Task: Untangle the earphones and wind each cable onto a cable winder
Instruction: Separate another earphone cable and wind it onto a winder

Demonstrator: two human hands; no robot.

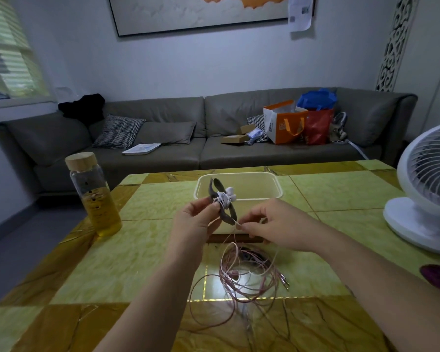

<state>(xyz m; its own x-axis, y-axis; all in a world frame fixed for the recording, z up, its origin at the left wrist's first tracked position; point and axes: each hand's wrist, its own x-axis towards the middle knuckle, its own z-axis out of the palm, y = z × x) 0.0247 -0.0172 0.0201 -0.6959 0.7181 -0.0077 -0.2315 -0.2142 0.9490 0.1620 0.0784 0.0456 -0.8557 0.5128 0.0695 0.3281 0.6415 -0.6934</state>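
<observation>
I see my left hand (196, 224) raised over the middle of the table (142, 252), thumb and fingers pinching one grey cable winder (221, 203) at its waist; the winder is a flat strap shape, its long axis tilted, one end pointing up and away to the left, the other down and toward me on the right. One set of white earphones (228, 196) is wrapped around its middle, the two buds sticking out to the right; I count one winder and no more in view. My right hand (272, 224) is level with the left and just right of it, thumb and forefinger nipping the white cable (235, 226) where it leaves the winder's lower end; the cable then drops to the table. Below both hands lies one loose tangle of pink earphone cables (247, 278), looping toward the near edge; how many sets are in it I cannot tell. Beyond the winder stands one cream tub (239, 177); one bottle (94, 196) of yellow liquid at far left; one white fan (427, 186) at right.
</observation>
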